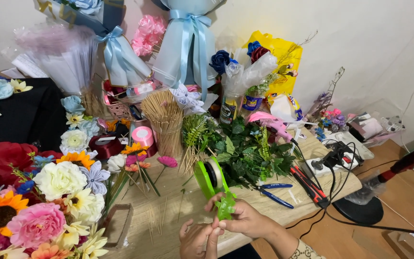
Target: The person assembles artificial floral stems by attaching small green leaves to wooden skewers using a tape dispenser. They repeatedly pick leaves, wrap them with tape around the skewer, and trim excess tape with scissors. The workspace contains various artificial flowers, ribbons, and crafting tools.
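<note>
Pale wall (360,33), wooden floor (389,163)

Wooden worktop (178,192) bearing artificial flowers (49,201), a cup of bamboo skewers (165,120), pink ribbon spool (143,136), blue-handled pliers (275,192), white power strip (329,165), blue-wrapped bouquets (188,43).

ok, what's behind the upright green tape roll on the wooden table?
Behind the green tape roll: dark green artificial leaves and a clear cup of wooden skewers. The roll hides the table directly behind it.
</note>
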